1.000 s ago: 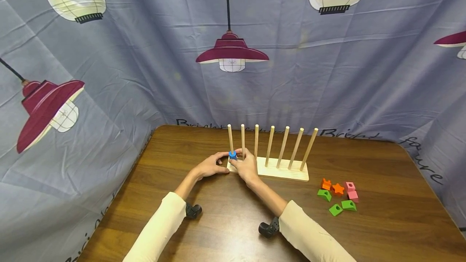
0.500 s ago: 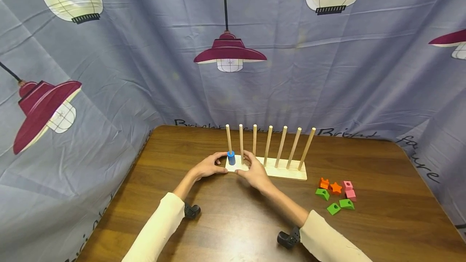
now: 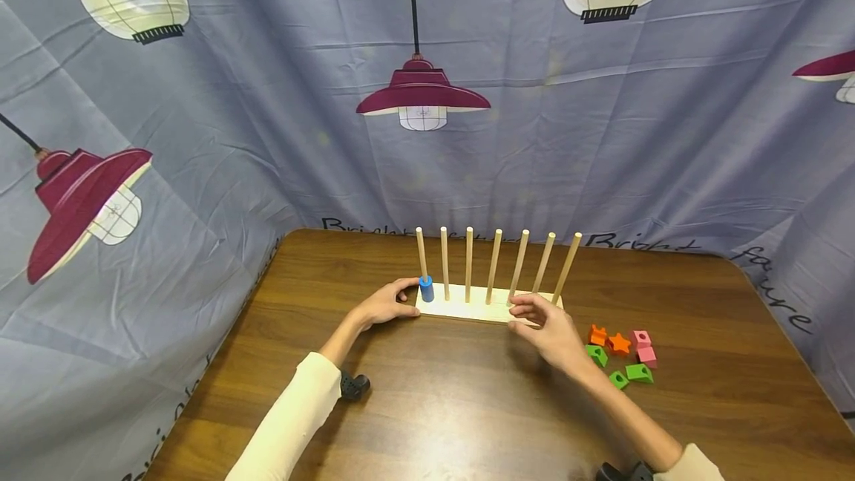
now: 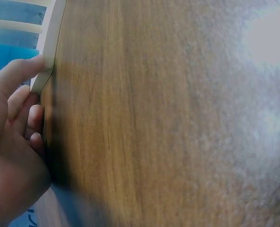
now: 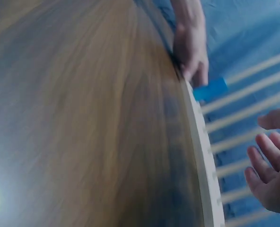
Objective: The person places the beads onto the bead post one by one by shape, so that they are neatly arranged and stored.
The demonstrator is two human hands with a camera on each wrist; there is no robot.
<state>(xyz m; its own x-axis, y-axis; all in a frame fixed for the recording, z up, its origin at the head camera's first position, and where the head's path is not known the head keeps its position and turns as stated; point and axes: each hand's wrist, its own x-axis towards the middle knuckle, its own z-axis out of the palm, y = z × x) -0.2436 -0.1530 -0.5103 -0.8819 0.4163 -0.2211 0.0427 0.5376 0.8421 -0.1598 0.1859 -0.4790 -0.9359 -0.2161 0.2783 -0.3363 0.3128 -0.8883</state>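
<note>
A wooden peg board with a row of several upright pegs stands on the table. Around its leftmost peg, down at the base, sits a blue cylinder. My left hand grips the board's left end; in the left wrist view its thumb lies on the edge beside the blue piece, fingers round the corner. Empty and with fingers loosely bent, my right hand is over the front of the board's right part, hiding some of it. The right wrist view shows this hand beside the pegs, blurred.
To the right of the board lie loose blocks: an orange star, another orange block, pink blocks and green blocks. My right forearm passes just left of them. A grey curtain hangs behind the brown table.
My right hand has let go of the blue cylinder and moved right along the board, towards the loose blocks. The cylinder stays on the leftmost peg. My left hand has kept its place.
</note>
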